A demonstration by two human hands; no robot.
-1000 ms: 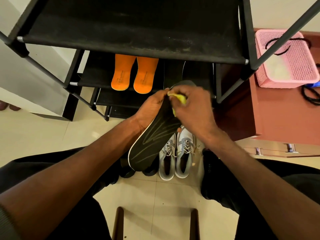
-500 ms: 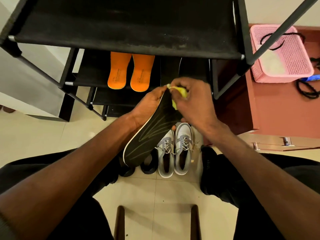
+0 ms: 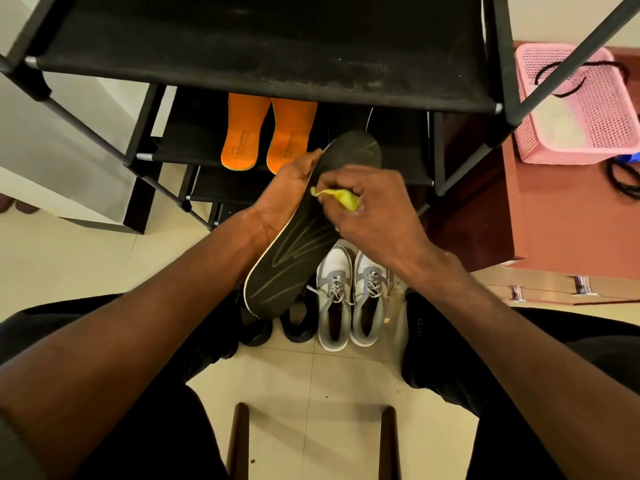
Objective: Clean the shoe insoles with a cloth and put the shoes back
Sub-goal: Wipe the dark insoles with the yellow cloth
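Gripping the dark insole along its left edge, the left hand holds it tilted, toe end up toward the black shoe rack and heel end low over the floor. The right hand has its fingers curled round a small yellow cloth, pressed on the insole's middle. Half a second earlier the cloth sat at the toe end, which was hidden; it now lies lower and the toe end shows bare. Two orange insoles lie side by side on a lower shelf of the rack. Grey-and-white sneakers stand on the tiled floor beneath the insole, just beside a black pair. A pink basket rests on the reddish desk at right.
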